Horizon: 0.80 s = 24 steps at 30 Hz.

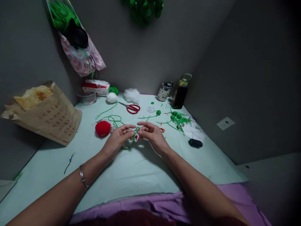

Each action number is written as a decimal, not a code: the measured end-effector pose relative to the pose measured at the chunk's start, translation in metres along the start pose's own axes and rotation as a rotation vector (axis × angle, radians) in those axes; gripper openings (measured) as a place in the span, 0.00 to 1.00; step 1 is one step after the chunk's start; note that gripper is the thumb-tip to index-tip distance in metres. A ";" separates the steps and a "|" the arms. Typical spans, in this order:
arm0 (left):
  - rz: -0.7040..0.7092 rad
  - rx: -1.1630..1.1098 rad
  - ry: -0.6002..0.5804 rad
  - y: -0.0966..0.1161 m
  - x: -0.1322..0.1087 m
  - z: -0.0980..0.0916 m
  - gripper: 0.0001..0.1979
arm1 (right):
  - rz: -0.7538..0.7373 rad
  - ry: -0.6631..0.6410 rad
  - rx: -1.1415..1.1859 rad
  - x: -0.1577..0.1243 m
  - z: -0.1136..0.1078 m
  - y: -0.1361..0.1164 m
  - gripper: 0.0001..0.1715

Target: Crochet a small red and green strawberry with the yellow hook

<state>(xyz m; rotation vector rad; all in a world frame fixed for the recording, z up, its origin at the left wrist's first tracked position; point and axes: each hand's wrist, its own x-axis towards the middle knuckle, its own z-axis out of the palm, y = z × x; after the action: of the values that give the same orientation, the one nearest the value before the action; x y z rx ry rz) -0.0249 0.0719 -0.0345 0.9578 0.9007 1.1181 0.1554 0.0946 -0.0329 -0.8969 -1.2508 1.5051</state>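
Observation:
My left hand (pixel 119 138) and my right hand (pixel 151 133) meet above the middle of the pale green table (pixel 131 169). Both pinch a small crocheted piece (pixel 135 136) of red, white and green between their fingertips. Green yarn (pixel 113 118) trails from it toward the back left. A red crocheted ball (pixel 102 128) lies just left of my left hand. A silver bangle (pixel 82 175) sits on my left wrist.
Red-handled scissors (pixel 131 108), white stuffing (pixel 131 95), a white yarn ball (pixel 112 97) and a tissue box (pixel 96 87) lie at the back. Green crocheted bits (pixel 178 119), a black object (pixel 195 143), a dark bottle (pixel 181 94) and a jar (pixel 164 91) stand right. A paper bag with bread (pixel 44 113) leans left.

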 end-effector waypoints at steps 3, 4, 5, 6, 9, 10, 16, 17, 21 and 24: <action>-0.043 -0.015 -0.013 0.001 0.000 0.000 0.13 | -0.025 0.023 -0.002 -0.001 0.002 -0.001 0.23; -0.049 -0.021 -0.016 0.001 0.000 0.000 0.12 | -0.035 0.029 -0.006 -0.002 0.003 -0.001 0.23; -0.053 -0.026 -0.020 0.002 0.000 0.001 0.11 | -0.045 0.033 -0.011 -0.003 0.004 -0.002 0.23; -0.058 -0.031 -0.025 0.002 0.000 0.001 0.10 | -0.052 0.034 -0.016 -0.004 0.005 -0.002 0.23; -0.074 -0.053 -0.033 0.003 0.000 0.003 0.09 | -0.060 0.028 -0.029 -0.005 0.007 0.000 0.22; -0.078 -0.065 -0.030 0.003 0.000 0.004 0.10 | -0.060 0.026 -0.032 -0.005 0.007 0.001 0.22; -0.076 -0.105 0.000 0.002 0.000 0.004 0.11 | -0.087 0.039 -0.090 -0.001 0.001 0.005 0.22; -0.075 -0.103 0.002 0.001 0.000 0.004 0.11 | -0.095 0.047 -0.117 0.000 0.000 0.006 0.22; -0.062 -0.097 0.021 -0.001 0.003 0.002 0.13 | -0.116 0.068 -0.314 0.006 -0.010 0.004 0.23; -0.045 -0.101 0.044 -0.002 0.004 0.001 0.13 | -0.129 0.084 -0.568 0.009 -0.023 -0.002 0.20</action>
<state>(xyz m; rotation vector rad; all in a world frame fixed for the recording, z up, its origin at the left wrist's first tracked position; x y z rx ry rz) -0.0228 0.0757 -0.0370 0.8298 0.8889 1.1392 0.1746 0.1096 -0.0356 -1.1993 -1.6740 1.0075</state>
